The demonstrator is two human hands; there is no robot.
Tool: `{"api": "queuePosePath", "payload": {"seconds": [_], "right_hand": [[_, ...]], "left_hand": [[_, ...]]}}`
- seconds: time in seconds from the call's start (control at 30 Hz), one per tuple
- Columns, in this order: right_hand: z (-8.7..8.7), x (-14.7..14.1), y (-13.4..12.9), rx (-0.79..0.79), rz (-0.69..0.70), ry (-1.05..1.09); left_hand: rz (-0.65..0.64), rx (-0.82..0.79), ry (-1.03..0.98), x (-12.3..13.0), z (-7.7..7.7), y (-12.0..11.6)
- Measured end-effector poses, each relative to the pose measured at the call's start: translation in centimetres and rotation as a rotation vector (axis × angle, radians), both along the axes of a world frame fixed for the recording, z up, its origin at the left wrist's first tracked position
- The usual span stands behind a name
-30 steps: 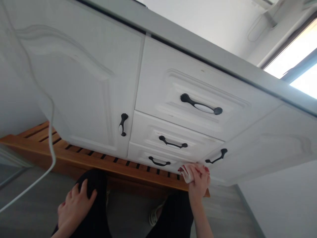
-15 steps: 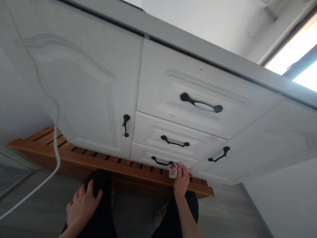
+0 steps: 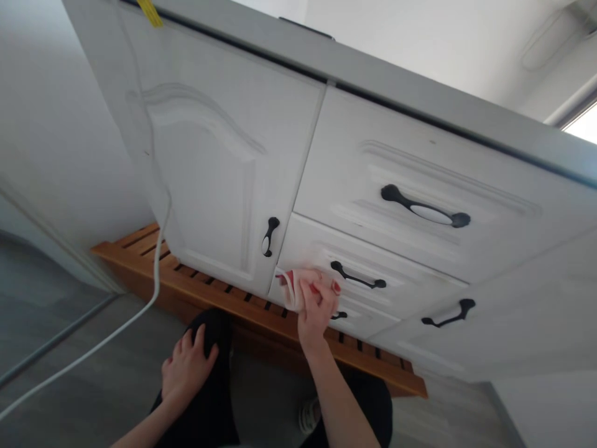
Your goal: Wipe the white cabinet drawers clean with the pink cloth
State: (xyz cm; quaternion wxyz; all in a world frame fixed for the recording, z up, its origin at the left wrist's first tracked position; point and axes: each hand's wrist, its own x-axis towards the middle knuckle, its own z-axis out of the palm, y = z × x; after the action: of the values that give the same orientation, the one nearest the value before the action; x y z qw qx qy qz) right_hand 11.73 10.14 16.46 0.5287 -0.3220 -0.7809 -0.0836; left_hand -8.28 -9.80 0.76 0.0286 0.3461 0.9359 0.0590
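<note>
My right hand (image 3: 317,314) grips a folded pink-and-white cloth (image 3: 295,292) and presses it against the white drawer fronts, left of the middle drawer's black handle (image 3: 358,275). Partly behind the hand is the lowest drawer's handle (image 3: 339,315). Resting on my dark-clothed left knee, my left hand (image 3: 186,367) has its fingers spread and holds nothing. The top drawer (image 3: 345,155) carries a larger black handle with a white inlay (image 3: 426,210). On the left, a cabinet door (image 3: 200,180) has its own upright handle (image 3: 270,236).
A slatted wooden bench (image 3: 209,300) runs along the cabinet's foot, just before my knees. A white cable (image 3: 156,280) hangs down on the left and trails across the floor. Yellow tape (image 3: 150,11) sticks to the countertop edge (image 3: 373,84). Another handle (image 3: 450,314) is on the right door.
My right hand has moved the cloth up and left, from the lowest drawer's handle to the left side of the drawer fronts. The view has shifted left. My left hand stays on the knee.
</note>
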Motion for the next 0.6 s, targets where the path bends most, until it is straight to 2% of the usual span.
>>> {"api": "queuePosePath", "payload": {"seconds": [0.07,0.13,0.2,0.3,0.4,0.5,0.6], "right_hand": [[-0.8,-2.7,1.4,0.06,-0.039,-0.069],[-2.8,-4.5,2.4,0.075,-0.009,-0.214],[-5.1,-5.3,2.8,-0.016,0.083,-0.394],[-8.3,-5.1,2.7,-0.249,0.251,-0.675],[-10.6,-4.7,2.3,-0.315,0.36,-0.827],[-12.3,-5.0,2.0,-0.354,0.352,-0.88],[-13.0,-5.0,1.9,-0.397,0.288,-0.889]], "left_hand": [[0.001,-0.001,-0.011,-0.1,0.1,-0.1],[-0.001,0.0,-0.018,-0.1,0.2,-0.2],[-0.001,0.001,-0.015,-0.1,0.3,-0.3],[-0.002,0.009,-0.013,-0.1,0.6,-0.3],[-0.003,0.01,-0.025,0.0,0.7,-0.4],[0.0,0.019,-0.03,-0.1,0.7,-0.4],[0.004,0.017,-0.033,-0.4,0.6,-0.5]]}}
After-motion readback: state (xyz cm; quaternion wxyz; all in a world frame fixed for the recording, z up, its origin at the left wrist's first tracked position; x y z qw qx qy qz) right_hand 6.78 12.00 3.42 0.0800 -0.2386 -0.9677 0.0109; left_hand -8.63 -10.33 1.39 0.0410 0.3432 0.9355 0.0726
